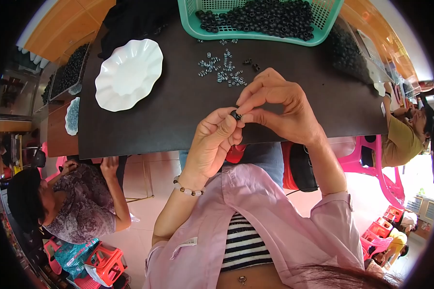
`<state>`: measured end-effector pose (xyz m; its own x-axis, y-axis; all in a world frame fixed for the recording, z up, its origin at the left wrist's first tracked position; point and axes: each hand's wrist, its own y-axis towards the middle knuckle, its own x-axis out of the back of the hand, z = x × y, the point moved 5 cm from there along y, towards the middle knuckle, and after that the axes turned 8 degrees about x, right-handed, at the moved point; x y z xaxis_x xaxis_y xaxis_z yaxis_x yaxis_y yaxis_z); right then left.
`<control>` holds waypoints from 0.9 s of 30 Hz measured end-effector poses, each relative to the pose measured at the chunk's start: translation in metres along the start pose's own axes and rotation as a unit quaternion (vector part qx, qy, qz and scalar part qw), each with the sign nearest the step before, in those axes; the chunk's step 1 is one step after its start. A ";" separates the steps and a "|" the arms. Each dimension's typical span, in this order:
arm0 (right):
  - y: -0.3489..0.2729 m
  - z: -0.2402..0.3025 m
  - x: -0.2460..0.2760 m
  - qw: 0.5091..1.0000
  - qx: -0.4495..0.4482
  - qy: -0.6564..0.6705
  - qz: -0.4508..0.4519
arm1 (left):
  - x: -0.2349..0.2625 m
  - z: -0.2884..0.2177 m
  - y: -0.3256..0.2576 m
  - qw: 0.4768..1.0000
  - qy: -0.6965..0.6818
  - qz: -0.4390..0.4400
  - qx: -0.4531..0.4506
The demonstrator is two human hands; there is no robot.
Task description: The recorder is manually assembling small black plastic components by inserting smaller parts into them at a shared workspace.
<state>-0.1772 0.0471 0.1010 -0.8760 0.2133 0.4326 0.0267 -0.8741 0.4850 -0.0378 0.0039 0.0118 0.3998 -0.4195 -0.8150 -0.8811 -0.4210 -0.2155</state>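
Crowded workroom, pale tiled floor, pink and red plastic stools (pixel 107 262) toward the lower corners. Black bench (pixel 178 115) across the upper half of the frame, bent by the lens. At top centre, a teal basket (pixel 329 14) heaped with small black rings. Below it, a loose scatter of tiny metal springs (pixel 222 65) on the dark surface. Upper left, an empty white scalloped dish (pixel 128 74).

At frame centre, above the near edge of the bench: left hand (pixel 212 144), fingers curled, thumb and forefinger pinched on one small black ring (pixel 236 114). Right hand (pixel 279 106) arched over it from the right, fingertips pressed together against the same ring, remaining fingers bent clear. Beaded bracelet (pixel 188 189) on the left wrist.

The ring itself: dark, glossy, short and round, with a centre hole, largely hidden between the fingertips; whether a spring sat inside, impossible to tell.

Judged best done with the ring held square and steady by the left pinch, hole kept facing the right fingertips, light pressure only, and both hands kept over the bench against a drop to the floor.

Other seated people at lower left and far right, busy at their own places.
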 end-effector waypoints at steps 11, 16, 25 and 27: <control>-0.008 -0.007 0.004 0.995 -0.094 0.035 0.026 | -0.004 0.003 -0.002 0.999 0.028 -0.020 0.023; -0.014 -0.030 0.034 0.983 -0.168 0.041 -0.065 | -0.001 -0.001 -0.001 0.999 -0.027 -0.015 0.026; -0.015 -0.084 0.045 0.967 -0.155 -0.194 -0.060 | 0.006 0.000 0.003 0.997 -0.067 -0.006 0.035; -0.010 -0.086 0.041 0.966 -0.132 -0.216 -0.061 | 0.007 0.001 0.003 0.997 -0.064 -0.004 0.033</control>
<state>-0.2549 0.0274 0.0483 -0.5813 0.4333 0.6888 -0.2375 -0.8999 0.3656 -0.0379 0.0009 0.0046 0.3747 -0.3085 -0.8743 -0.8945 -0.3684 -0.2533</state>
